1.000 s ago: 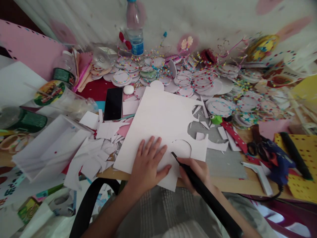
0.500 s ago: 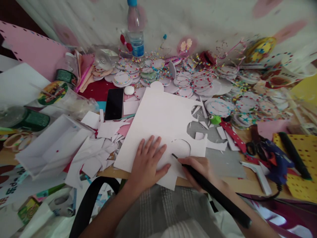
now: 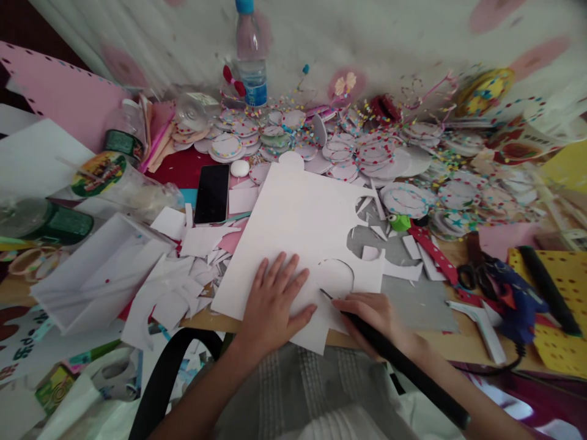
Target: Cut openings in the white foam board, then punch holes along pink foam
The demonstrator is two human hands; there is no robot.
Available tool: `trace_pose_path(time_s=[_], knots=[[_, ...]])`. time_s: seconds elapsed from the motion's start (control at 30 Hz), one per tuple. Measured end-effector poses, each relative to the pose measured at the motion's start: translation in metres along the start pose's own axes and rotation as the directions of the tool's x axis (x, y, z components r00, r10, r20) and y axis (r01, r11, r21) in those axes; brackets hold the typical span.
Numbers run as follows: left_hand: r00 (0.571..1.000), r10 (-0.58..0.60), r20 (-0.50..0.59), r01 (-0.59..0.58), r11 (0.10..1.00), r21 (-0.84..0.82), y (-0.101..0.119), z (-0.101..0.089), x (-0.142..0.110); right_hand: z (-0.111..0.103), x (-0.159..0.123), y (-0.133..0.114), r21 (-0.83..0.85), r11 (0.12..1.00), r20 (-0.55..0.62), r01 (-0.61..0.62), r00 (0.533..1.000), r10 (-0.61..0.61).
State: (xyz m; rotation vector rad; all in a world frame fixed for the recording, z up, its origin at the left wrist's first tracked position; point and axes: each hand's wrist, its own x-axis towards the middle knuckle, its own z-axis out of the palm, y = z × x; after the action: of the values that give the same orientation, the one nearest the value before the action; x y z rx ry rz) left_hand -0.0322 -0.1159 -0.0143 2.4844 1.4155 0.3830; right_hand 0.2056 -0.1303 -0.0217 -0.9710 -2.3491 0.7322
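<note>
A white foam or card sheet (image 3: pixel 298 214) lies at the front of the table, its right edge notched by round cut-outs. My left hand (image 3: pixel 277 299) presses flat on it with fingers spread. In my right hand (image 3: pixel 371 318) is a black-handled craft knife (image 3: pixel 403 360), its thin blade tip touching the sheet. A curved cut line (image 3: pixel 337 261) arcs above the blade, forming part of a circle. Beneath the sheet's right side shows a grey cutting mat (image 3: pixel 413 302).
White discs trimmed with coloured dots (image 3: pixel 373 150) pile along the back. A phone (image 3: pixel 211 194), paper scraps (image 3: pixel 206 241) and an open white box (image 3: pixel 98 269) stand left. Scissors (image 3: pixel 470 269) and a blue glue gun (image 3: pixel 516 293) lie right. A water bottle (image 3: pixel 252 67) stands behind.
The knife tip and my right hand have shifted very slightly down and to the right. My left hand stays flat on the sheet.
</note>
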Motion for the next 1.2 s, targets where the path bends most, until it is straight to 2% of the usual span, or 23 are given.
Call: trace_pose_path(time_s=[0.23,0.5,0.67,0.93,1.1,1.2], knots=[[1.000,0.008,-0.007,-0.008,1.000,-0.004,0.000,-0.001,0.000,0.000,-0.003,0.006,-0.060,0.995,0.004,0.079,0.997,-0.078],[1.000,0.000,0.012,0.000,1.000,0.002,-0.001,0.000,0.001,-0.006,-0.007,0.009,0.034,0.999,0.037,0.039,0.998,-0.040],[1.000,0.002,0.022,-0.002,1.000,0.005,-0.001,0.001,0.001,-0.016,-0.002,0.008,0.045,0.998,0.089,0.043,0.995,-0.046],[0.999,0.014,0.033,-0.015,1.000,0.003,-0.002,0.000,0.002,-0.032,0.008,0.009,-0.065,0.981,0.212,0.180,0.964,-0.163],[0.999,0.033,0.040,-0.032,0.999,-0.003,-0.001,-0.001,0.001,-0.037,0.004,0.012,-0.058,0.975,0.293,0.212,0.938,-0.187],[0.998,0.030,0.050,-0.030,1.000,-0.006,-0.002,-0.001,0.001,-0.037,-0.005,0.016,-0.011,0.984,0.296,0.179,0.940,-0.168]])
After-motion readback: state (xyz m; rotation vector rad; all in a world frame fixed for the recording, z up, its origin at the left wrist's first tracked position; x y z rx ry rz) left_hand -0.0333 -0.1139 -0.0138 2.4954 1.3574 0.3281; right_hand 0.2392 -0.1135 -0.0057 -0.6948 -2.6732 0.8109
